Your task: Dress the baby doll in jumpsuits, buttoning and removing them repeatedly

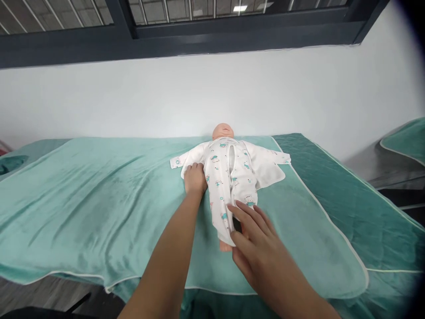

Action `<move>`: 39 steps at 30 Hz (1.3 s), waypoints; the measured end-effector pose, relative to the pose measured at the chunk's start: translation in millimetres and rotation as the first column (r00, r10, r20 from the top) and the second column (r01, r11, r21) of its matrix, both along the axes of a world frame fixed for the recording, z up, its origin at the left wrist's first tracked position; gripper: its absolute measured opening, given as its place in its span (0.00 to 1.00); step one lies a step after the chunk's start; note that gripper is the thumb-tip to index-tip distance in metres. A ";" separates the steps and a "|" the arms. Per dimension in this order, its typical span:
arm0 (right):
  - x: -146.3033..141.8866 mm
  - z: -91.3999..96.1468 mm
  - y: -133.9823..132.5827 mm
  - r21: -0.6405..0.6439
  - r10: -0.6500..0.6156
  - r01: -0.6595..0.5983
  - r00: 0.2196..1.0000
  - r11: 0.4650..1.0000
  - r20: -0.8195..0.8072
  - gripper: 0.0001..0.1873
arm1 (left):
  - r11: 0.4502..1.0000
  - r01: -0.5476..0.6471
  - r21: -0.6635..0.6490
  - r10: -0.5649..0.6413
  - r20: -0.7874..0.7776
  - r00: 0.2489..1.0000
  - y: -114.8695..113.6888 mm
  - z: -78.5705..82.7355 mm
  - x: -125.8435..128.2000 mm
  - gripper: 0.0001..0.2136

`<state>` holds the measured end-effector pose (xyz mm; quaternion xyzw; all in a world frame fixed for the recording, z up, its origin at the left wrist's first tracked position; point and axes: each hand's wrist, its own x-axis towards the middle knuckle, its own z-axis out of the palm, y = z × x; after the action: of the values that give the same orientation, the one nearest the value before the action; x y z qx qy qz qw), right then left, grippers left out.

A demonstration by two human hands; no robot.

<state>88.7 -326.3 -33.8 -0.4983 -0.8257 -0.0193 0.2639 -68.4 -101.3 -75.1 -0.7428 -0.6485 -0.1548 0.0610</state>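
A baby doll (223, 131) lies on its back on a green blanket, its head toward the wall. It wears a white patterned baby garment (217, 181), with the sleeves spread to both sides and the front partly parted. My left hand (195, 178) is at the doll's left-hand side in view, fingers curled over the garment's side edge; its thumb is hidden. Over the lower legs, my right hand (257, 241) has its thumb and fingers apart. Its fingertips touch the loose front edge of the garment. A bare doll foot (226, 246) shows below the hem.
The light green blanket (99, 190) with pale edging covers a bed, over a darker green cover (332, 190). A white wall (166, 97) rises behind, below a dark window frame (232, 35) with bars. Another green cloth (408, 137) is at the right.
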 end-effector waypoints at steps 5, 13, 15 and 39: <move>-1.4 -2.7 -2.4 0.002 0.011 -0.011 1.000 1.000 0.009 0.08 | 0.999 -0.013 0.030 0.013 0.016 1.000 -3.3 2.3 1.7 0.15; 13.8 -10.2 -3.6 0.009 -0.054 0.054 0.999 0.998 0.003 0.10 | 0.997 0.075 0.018 -0.074 -0.018 0.997 -5.2 2.4 6.7 0.13; 11.9 -6.7 -5.5 0.000 -0.032 0.032 0.999 0.999 0.005 0.12 | 0.997 0.078 0.020 -0.078 -0.018 0.997 -4.3 2.4 6.2 0.13; 38.8 -61.9 24.0 -0.172 -0.294 0.247 0.886 0.954 -0.358 0.10 | 1.000 -0.009 0.005 0.010 -0.029 1.000 0.6 2.4 0.6 0.13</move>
<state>127.5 -302.3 -95.7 -0.6179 -0.6809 0.0911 0.3825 -67.7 -100.7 -72.6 -0.7417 -0.6507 -0.1455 0.0728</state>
